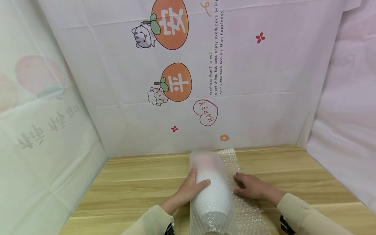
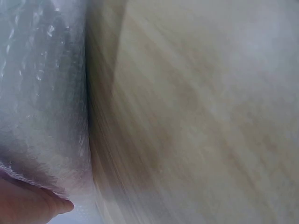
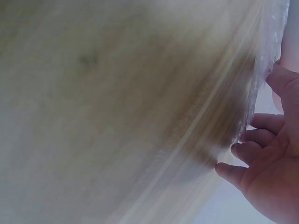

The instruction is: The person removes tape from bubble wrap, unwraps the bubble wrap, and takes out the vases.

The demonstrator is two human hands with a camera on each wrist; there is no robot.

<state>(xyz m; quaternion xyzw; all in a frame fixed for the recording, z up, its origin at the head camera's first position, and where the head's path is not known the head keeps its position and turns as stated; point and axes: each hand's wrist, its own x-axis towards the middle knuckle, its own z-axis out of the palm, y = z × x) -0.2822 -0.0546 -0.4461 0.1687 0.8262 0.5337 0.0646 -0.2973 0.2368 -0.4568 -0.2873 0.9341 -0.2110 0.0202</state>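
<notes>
Gripping white rounded object (image 1: 214,192) with left hand (image 1: 188,190); right hand (image 1: 251,186) pinches bubble wrap (image 1: 248,213) edge on tabletop (image 1: 132,186).

Clear plastic bubble wrap (image 1: 248,213) is looking glossy and pebbled, its raised bubbles catching small bright glints; in the left wrist view it is shining in wet-looking streaks and crinkles. Beneath its layers, the wrapped object (image 1: 212,194) is appearing white and smooth, the film hiding what it is made of. The counter (image 1: 141,186) is showing a streaky wood grain with a smooth surface and a pale, hazy sheen. The back sheet (image 1: 264,75) is looking like thin, matt cloth or plastic, creasing lightly around flat printed motifs. The sleeves (image 1: 151,222) are reading as soft, matt cloth.
</notes>
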